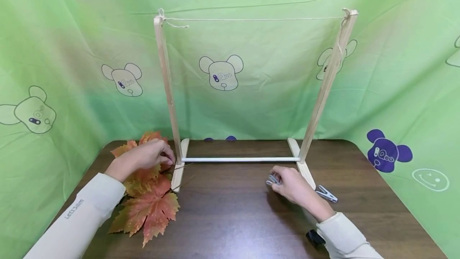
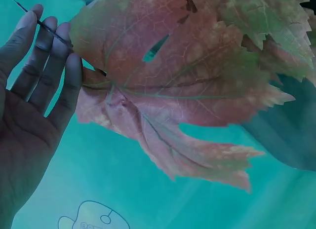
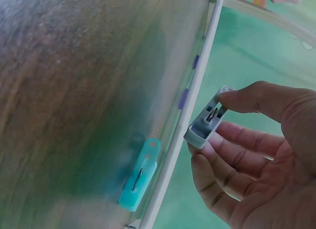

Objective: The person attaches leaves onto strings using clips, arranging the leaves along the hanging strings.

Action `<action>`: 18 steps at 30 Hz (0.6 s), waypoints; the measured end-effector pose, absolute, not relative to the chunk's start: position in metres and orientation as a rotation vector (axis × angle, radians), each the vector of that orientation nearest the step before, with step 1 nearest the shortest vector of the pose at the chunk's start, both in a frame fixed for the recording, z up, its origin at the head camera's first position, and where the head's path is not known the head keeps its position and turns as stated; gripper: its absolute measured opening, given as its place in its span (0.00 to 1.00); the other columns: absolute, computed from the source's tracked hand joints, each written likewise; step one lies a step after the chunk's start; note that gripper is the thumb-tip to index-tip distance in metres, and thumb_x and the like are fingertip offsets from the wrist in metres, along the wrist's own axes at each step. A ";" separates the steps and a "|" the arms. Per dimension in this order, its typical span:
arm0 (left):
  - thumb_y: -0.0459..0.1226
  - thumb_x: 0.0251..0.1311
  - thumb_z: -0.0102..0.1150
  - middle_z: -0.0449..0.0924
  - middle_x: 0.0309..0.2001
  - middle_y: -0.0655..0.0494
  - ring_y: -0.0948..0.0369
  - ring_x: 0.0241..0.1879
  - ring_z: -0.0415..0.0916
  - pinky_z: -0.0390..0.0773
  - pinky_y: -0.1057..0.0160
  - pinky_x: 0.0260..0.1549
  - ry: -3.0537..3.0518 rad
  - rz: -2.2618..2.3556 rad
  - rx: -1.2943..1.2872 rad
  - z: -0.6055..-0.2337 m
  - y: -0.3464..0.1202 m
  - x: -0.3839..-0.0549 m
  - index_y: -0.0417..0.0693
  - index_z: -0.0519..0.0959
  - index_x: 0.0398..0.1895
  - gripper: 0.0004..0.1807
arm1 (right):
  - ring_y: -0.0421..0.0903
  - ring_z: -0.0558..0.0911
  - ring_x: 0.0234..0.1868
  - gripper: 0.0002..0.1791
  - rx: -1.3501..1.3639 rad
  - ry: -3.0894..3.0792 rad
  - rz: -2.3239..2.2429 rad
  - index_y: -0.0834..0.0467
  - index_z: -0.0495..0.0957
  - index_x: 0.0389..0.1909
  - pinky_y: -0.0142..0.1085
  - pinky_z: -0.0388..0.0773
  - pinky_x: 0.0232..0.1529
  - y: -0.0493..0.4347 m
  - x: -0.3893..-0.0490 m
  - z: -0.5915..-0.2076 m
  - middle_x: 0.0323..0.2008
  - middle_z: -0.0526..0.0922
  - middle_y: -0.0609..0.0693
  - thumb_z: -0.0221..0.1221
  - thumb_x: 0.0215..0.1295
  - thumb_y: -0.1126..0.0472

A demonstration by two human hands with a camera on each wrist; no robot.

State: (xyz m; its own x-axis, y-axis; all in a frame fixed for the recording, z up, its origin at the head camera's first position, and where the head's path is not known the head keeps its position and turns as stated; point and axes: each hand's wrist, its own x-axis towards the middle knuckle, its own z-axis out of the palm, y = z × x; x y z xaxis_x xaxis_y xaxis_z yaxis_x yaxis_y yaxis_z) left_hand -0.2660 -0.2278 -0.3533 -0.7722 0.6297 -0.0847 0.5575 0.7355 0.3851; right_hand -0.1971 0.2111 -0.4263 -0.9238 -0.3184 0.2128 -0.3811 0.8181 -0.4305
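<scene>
Clothespin (image 3: pixel 206 122) in half-closed right hand (image 1: pixel 292 185)

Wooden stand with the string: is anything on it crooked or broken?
I see nothing broken. The two pale wooden posts seem to lean outward toward the top, though the camera's view may exaggerate that. The thin beige string runs straight between them, but loose ends trail beside both posts, looking a bit untidy.

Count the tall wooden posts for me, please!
2: the left post, near the left hand, and the right post, beyond the right hand. String links their tops.
</scene>
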 end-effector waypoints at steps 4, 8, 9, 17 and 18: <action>0.31 0.65 0.69 0.91 0.37 0.59 0.67 0.36 0.85 0.85 0.66 0.36 2.775 0.431 0.960 -0.350 -0.230 -0.266 0.48 0.92 0.37 0.05 | 0.38 0.71 0.25 0.12 0.574 -2.846 0.738 0.62 0.84 0.39 0.32 0.70 0.27 0.211 -0.198 -0.425 0.23 0.77 0.44 0.66 0.51 0.70; 0.30 0.65 0.69 0.91 0.35 0.60 0.66 0.36 0.85 0.85 0.65 0.36 2.810 0.375 0.977 -0.346 -0.231 -0.266 0.50 0.92 0.34 0.07 | 0.37 0.71 0.26 0.11 0.580 -2.843 0.747 0.62 0.84 0.38 0.32 0.70 0.27 0.212 -0.198 -0.423 0.24 0.77 0.44 0.65 0.51 0.71; 0.30 0.65 0.68 0.90 0.35 0.60 0.66 0.36 0.85 0.86 0.65 0.36 2.811 0.372 0.980 -0.345 -0.232 -0.265 0.49 0.92 0.34 0.07 | 0.37 0.71 0.26 0.11 0.579 -2.845 0.746 0.61 0.84 0.38 0.32 0.70 0.28 0.212 -0.198 -0.423 0.24 0.77 0.44 0.65 0.51 0.71; 0.28 0.67 0.66 0.89 0.33 0.61 0.65 0.32 0.83 0.82 0.65 0.31 2.839 0.339 0.938 -0.330 -0.228 -0.261 0.53 0.90 0.33 0.11 | 0.39 0.73 0.28 0.11 0.569 -2.830 0.724 0.61 0.84 0.38 0.33 0.72 0.29 0.212 -0.198 -0.420 0.26 0.78 0.45 0.66 0.52 0.70; 0.28 0.67 0.66 0.89 0.33 0.61 0.66 0.31 0.82 0.81 0.65 0.31 2.838 0.343 0.941 -0.328 -0.227 -0.260 0.53 0.90 0.32 0.11 | 0.39 0.73 0.28 0.11 0.571 -2.821 0.725 0.61 0.84 0.38 0.33 0.72 0.29 0.212 -0.198 -0.419 0.26 0.78 0.45 0.67 0.52 0.70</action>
